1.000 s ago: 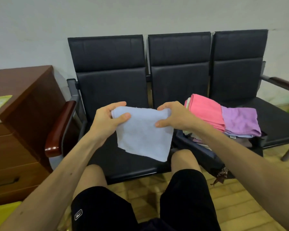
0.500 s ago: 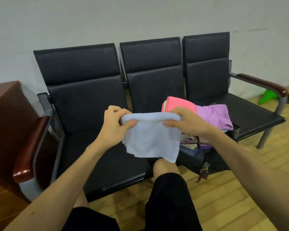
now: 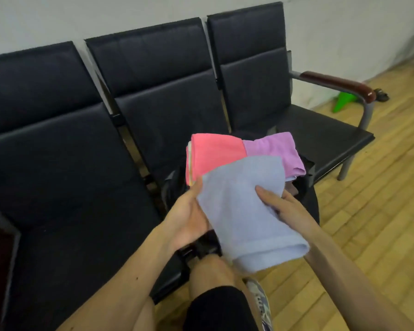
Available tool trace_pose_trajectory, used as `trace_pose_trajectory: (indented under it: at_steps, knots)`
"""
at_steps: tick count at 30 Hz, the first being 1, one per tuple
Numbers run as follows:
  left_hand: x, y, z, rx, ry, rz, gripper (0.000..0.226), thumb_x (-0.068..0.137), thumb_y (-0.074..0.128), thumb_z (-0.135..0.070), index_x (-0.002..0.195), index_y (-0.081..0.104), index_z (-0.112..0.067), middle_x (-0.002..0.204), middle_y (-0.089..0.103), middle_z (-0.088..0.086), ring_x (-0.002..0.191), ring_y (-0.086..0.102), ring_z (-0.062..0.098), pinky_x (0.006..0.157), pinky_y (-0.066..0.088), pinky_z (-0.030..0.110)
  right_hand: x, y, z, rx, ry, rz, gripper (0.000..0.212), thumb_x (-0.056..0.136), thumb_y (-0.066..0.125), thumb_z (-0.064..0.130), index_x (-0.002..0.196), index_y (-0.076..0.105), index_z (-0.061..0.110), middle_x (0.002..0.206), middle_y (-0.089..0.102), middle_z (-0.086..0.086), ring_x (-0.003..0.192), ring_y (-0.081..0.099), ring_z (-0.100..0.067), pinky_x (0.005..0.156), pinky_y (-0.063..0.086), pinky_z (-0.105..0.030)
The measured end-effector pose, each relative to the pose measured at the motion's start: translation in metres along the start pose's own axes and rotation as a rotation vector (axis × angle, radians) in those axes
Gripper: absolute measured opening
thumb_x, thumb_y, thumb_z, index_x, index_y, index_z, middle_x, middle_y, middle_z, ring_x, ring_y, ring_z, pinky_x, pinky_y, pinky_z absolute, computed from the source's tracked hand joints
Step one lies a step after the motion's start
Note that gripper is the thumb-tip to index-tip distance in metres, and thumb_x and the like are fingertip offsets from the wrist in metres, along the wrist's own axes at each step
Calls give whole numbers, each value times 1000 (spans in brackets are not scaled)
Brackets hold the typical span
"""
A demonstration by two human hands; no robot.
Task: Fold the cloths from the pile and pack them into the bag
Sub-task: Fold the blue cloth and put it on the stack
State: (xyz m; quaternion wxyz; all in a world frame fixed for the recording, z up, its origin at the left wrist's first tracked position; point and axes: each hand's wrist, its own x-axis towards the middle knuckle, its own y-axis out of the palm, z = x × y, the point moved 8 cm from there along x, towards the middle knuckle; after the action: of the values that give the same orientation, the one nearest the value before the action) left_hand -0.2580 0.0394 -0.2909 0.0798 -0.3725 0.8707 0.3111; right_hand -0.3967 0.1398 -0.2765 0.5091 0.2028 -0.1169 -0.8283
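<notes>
A folded light-blue cloth [image 3: 244,211] lies flat between my two hands, just in front of a dark bag [image 3: 305,187] on the middle seat. My left hand [image 3: 189,216] holds the cloth's left edge from underneath. My right hand [image 3: 282,206] grips its right side, thumb pressed on top. Behind the blue cloth, a folded pink cloth [image 3: 213,154] and a folded purple cloth [image 3: 275,149] top a stack of several cloths in the bag. Most of the bag is hidden under the cloths.
Three joined black chairs [image 3: 81,163] stand against a pale wall. A brown armrest [image 3: 337,84] ends the row on the right. A green object [image 3: 344,101] lies on the wooden floor [image 3: 368,211]. My knees in black shorts [image 3: 220,309] are below.
The view has swung right and down toward the bag. The blue cloth, held hanging in the air before, is now laid flat and lowered toward the stack in the bag.
</notes>
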Motion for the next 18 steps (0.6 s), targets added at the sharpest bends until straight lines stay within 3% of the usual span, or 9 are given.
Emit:
trace_pose_trajectory:
  at_steps: [3,6,10,14,18]
  knots:
    - [66,22,8,176,-47,80,42,81,74,-31,120,66,-18,116,73,5,104,71,20,81,60,36,46,-42,20,-95,-13,-109,13,94,56,18,94,69,14,80,77,4,69,73,-9,55,55,-19]
    - [145,31,-12,394,45,57,28,81,78,-21,104,64,-28,92,76,-15,85,73,2,64,57,19,100,-85,51,-368,-51,-211,9,92,58,28,97,65,25,74,75,17,66,71,0,52,52,-13]
    - [221,33,-33,562,139,-48,35,87,76,-27,119,61,-26,112,70,-14,103,67,2,83,56,21,168,-121,69,-587,-38,-218,23,91,64,32,114,61,32,99,74,17,91,71,-4,64,57,-17]
    - [263,28,-42,688,105,-208,40,89,73,-26,126,58,-21,116,64,-15,99,61,-4,77,48,10,223,-147,63,-737,27,-198,41,89,68,41,128,58,31,116,69,12,105,67,-8,88,57,-37]
    - [290,28,-43,792,-4,-251,43,91,70,-19,131,55,-22,118,61,-13,112,59,9,90,45,23,263,-165,54,-811,123,-177,41,92,65,39,131,53,31,119,63,16,105,61,0,94,51,-29]
